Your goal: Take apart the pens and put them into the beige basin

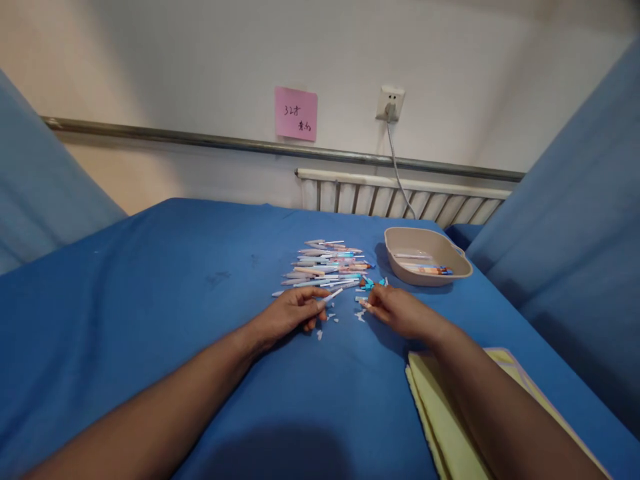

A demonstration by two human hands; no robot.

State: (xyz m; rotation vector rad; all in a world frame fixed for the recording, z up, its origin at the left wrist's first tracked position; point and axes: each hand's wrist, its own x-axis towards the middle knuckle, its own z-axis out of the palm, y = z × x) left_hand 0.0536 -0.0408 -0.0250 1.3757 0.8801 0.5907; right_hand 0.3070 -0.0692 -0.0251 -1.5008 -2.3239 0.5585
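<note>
My left hand [295, 308] is closed around a slim pale pen barrel, and a white stick-like end [334, 294] points up and to the right out of the fingers. Across from it, my right hand [397, 310] pinches a small pale piece [365, 304], partly covered by the fingertips. Just beyond the hands lies a stack of pen parts [325, 263] in grey, white, pink and light blue. Small teal pieces [369, 285] are heaped beside the right fingers. Several tiny white bits [331, 316] are scattered between the hands.
A beige plastic basin [463, 267] with a few pens inside stands at the back right. Under my right forearm is a folded yellow towel [425, 400]. A blue sheet [150, 300] covers the surface. Behind are a radiator [345, 197], a metal rail [200, 138] and a plugged-in cord [395, 157].
</note>
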